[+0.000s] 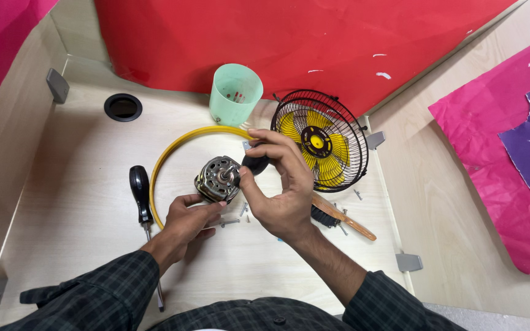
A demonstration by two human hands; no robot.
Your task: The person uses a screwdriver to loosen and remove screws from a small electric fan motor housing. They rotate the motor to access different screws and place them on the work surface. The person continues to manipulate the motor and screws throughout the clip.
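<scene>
A small metal fan motor (218, 178) with a shaft sits above the wooden desk, gripped from below by my left hand (186, 222). My right hand (280, 184) holds a black rounded part (254, 163) against the motor's right side. A yellow ring (182, 147) lies on the desk around the motor. Behind my right hand leans a black wire fan guard (320, 141) with yellow blades inside it.
A black-handled screwdriver (142, 199) lies at the left. A pale green plastic cup (235, 93) stands at the back. A wooden-handled brush (341, 219) and loose screws (351, 205) lie at the right. A round cable hole (122, 107) is at the far left. Red and pink panels surround the desk.
</scene>
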